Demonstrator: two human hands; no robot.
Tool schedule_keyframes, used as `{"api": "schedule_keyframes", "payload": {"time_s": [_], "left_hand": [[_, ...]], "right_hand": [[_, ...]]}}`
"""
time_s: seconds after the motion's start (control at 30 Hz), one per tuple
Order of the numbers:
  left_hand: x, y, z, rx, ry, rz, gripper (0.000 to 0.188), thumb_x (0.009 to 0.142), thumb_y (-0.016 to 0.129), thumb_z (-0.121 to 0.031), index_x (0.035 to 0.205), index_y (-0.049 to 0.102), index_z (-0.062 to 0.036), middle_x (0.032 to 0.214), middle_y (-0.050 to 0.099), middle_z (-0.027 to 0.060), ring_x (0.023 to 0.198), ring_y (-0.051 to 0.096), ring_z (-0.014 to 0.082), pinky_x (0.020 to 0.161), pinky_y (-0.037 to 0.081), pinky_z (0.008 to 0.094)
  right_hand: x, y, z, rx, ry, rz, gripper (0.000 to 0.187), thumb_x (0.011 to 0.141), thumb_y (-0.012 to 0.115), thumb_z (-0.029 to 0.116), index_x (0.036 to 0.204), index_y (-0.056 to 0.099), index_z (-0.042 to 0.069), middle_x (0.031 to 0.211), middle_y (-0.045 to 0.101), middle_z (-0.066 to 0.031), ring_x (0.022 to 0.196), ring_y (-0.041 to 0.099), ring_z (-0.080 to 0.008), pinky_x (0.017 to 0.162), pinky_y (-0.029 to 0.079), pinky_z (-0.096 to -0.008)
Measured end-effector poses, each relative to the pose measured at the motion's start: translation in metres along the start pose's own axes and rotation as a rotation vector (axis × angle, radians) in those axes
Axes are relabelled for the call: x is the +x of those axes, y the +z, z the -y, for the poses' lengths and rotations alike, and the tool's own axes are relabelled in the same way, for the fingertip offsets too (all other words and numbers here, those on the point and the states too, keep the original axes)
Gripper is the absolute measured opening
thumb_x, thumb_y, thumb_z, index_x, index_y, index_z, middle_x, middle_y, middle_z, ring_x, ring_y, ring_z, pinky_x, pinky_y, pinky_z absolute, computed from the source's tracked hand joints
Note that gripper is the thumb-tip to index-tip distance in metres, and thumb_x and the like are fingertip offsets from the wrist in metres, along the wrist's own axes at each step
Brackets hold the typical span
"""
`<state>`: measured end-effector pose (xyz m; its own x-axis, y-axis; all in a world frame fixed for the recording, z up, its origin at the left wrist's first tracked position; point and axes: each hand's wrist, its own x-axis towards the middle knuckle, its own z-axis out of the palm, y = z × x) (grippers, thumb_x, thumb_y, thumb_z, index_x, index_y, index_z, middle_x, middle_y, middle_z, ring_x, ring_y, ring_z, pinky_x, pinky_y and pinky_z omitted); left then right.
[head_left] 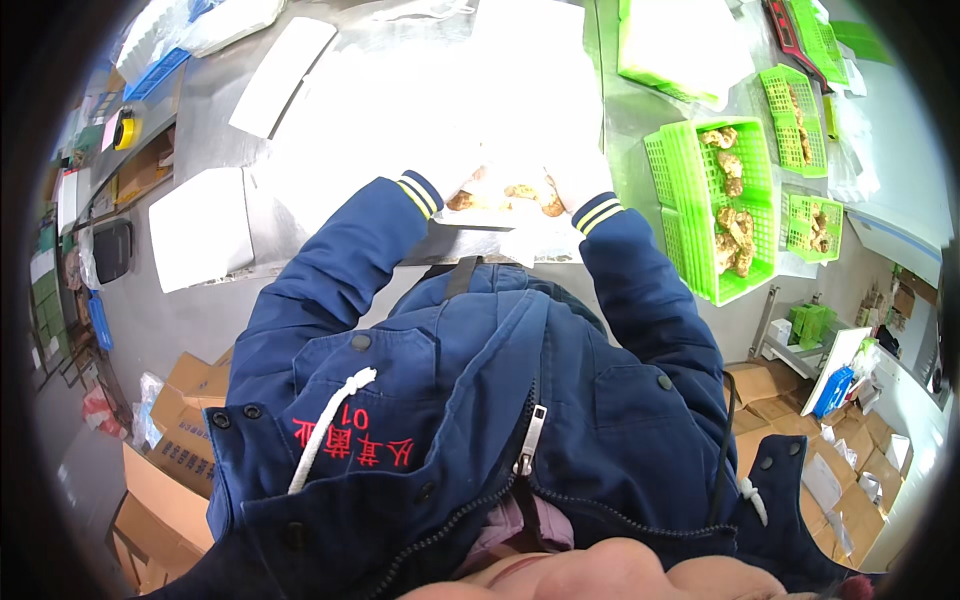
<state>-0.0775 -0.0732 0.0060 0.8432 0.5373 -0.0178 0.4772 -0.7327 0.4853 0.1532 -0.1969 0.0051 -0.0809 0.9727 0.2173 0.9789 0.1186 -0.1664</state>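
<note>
Strong white glare washes out both of my hands at the near edge of the metal worktable (610, 150). My left hand (455, 182) is beside a brown mushroom (461, 201). My right hand (578, 183) is next to another brown mushroom (551, 198). Between the hands is a pale, brown-spotted mushroom (521, 191). In this brightness I cannot make out the fingers, nor whether either hand grips a mushroom. Both forearms reach forward in dark blue sleeves with striped cuffs.
Right of my arm stands a stack of green plastic baskets (708, 215), the top one holding several mushrooms. Smaller green baskets (812, 228) with mushrooms sit beyond it. White sheets (203, 230) lie on the left. Cardboard boxes (170, 480) stand at the lower left.
</note>
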Motion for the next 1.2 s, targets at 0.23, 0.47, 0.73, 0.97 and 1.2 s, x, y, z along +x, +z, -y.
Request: {"api": "schedule_keyframes", "payload": {"time_s": [0.23, 0.47, 0.73, 0.97, 1.2], "left_hand": [[0.013, -0.005, -0.018, -0.455, -0.287, 0.093, 0.035, 0.098, 0.045, -0.029, 0.091, 0.069, -0.0036, 0.091, 0.069, 0.0134, 0.085, 0.063, 0.0229, 0.083, 0.049, 0.0358], [0.005, -0.028, -0.022, -0.723, -0.412, 0.194, 0.039, 0.096, 0.053, -0.032, 0.12, 0.063, -0.0034, 0.107, 0.066, 0.0132, 0.081, 0.061, 0.0225, 0.081, 0.05, 0.0336], [0.005, 0.0, -0.011, -0.592, -0.232, 0.192, 0.026, 0.099, 0.048, -0.024, 0.104, 0.062, -0.0029, 0.101, 0.064, 0.0116, 0.079, 0.061, 0.0178, 0.072, 0.052, 0.0293], [0.016, 0.045, -0.001, -1.11, -0.563, 0.144, 0.022, 0.098, 0.048, -0.019, 0.097, 0.063, -0.0033, 0.085, 0.065, 0.0097, 0.075, 0.059, 0.0165, 0.069, 0.051, 0.0285], [-0.004, 0.019, 0.001, -0.453, -0.288, 0.104, 0.026, 0.097, 0.055, -0.023, 0.103, 0.065, -0.0001, 0.086, 0.066, 0.0117, 0.076, 0.061, 0.0184, 0.07, 0.053, 0.0315]], "right_hand": [[0.003, 0.008, -0.002, -0.051, 0.023, 0.07, 0.016, 0.077, 0.062, 0.017, 0.085, 0.072, 0.007, 0.085, 0.068, -0.0146, 0.084, 0.066, -0.0311, 0.075, 0.052, -0.0419], [-0.004, -0.001, -0.009, -0.01, -0.039, 0.053, 0.016, 0.08, 0.06, 0.016, 0.086, 0.069, 0.005, 0.086, 0.067, -0.0163, 0.085, 0.065, -0.032, 0.078, 0.051, -0.0426], [0.008, -0.024, -0.001, -0.007, -0.12, 0.11, 0.014, 0.078, 0.058, 0.015, 0.074, 0.066, 0.004, 0.076, 0.065, -0.0164, 0.077, 0.065, -0.0331, 0.074, 0.051, -0.0433], [0.005, -0.016, -0.004, -0.001, -0.09, 0.163, 0.013, 0.079, 0.059, 0.015, 0.076, 0.066, 0.004, 0.077, 0.064, -0.0157, 0.078, 0.064, -0.0326, 0.074, 0.051, -0.043], [0.003, -0.023, -0.002, 0.039, -0.094, 0.154, 0.013, 0.08, 0.059, 0.016, 0.078, 0.066, 0.004, 0.079, 0.064, -0.0159, 0.079, 0.064, -0.0327, 0.075, 0.051, -0.0425]]}}
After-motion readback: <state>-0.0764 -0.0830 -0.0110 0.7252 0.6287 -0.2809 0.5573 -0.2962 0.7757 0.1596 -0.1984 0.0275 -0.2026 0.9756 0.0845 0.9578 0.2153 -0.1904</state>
